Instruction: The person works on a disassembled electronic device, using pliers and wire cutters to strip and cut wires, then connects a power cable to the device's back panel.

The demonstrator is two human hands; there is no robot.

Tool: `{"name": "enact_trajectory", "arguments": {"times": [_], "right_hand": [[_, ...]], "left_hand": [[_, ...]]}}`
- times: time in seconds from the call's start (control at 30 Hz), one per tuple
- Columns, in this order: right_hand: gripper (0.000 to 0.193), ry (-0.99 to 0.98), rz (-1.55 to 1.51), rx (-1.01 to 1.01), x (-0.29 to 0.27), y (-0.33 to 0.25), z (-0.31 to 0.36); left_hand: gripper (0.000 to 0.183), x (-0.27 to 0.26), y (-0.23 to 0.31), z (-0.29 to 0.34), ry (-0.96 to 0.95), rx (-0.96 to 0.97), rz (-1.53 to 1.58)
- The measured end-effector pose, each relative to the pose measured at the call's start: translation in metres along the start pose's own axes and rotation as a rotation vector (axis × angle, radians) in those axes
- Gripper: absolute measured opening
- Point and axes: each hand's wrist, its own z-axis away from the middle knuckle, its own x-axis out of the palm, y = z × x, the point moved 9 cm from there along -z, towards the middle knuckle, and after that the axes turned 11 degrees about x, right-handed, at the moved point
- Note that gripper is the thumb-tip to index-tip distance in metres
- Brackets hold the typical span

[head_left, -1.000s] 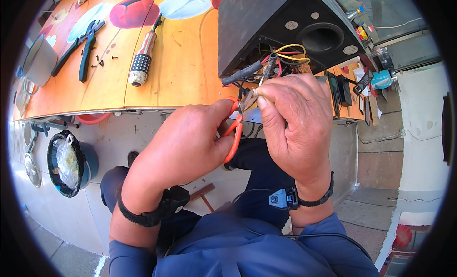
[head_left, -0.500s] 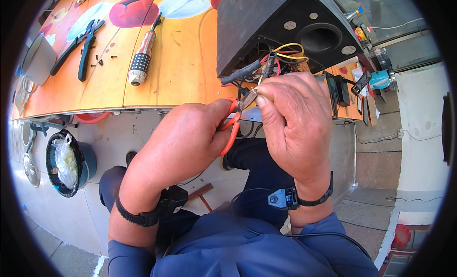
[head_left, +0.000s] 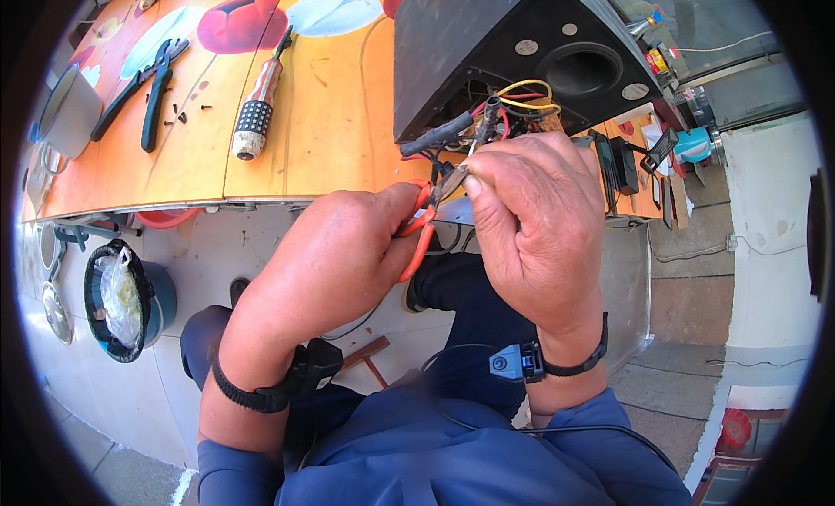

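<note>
My left hand (head_left: 357, 232) is closed around the orange handles of a pair of pliers (head_left: 418, 255). The jaws meet the fingertips of my right hand (head_left: 541, 219), just off the table's near edge. My right thumb and forefinger are pinched together there; what they hold is too small to make out, though a thin white wire runs close by. Behind my hands, a bundle of wires (head_left: 526, 87), yellow, red and black, comes out of the black speaker box (head_left: 474, 49). A thick black sleeved cable (head_left: 437, 135) sticks out to the left.
On the orange painted table (head_left: 317, 123) lie a screwdriver (head_left: 256, 114), wire strippers (head_left: 156, 97), several small dark screws (head_left: 181, 116) and a grey mug (head_left: 70, 110). A lined bucket (head_left: 161, 297) stands on the floor at left. Black parts (head_left: 622, 162) lie right of the speaker.
Both hands stay at almost the same spot. The pliers' handles have tilted slightly and shifted a little up and left; the view has moved slightly.
</note>
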Motion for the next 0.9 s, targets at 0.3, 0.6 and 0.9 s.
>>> {"name": "enact_trajectory", "arguments": {"times": [0.3, 0.6, 0.9], "right_hand": [[0.011, 0.005, -0.024, 0.005, 0.000, 0.002, -0.001], [0.014, -0.014, -0.029, 0.034, 0.001, 0.002, -0.002], [0.024, -0.040, 0.015, 0.050, 0.004, -0.008, -0.004]], "left_hand": [[0.032, -0.009, -0.018, 0.007, 0.040, -0.162, 0.152], [0.026, -0.023, -0.017, 0.011, 0.197, -0.178, 0.256], [0.019, -0.005, -0.007, 0.000, 0.478, -0.200, 0.895]]}}
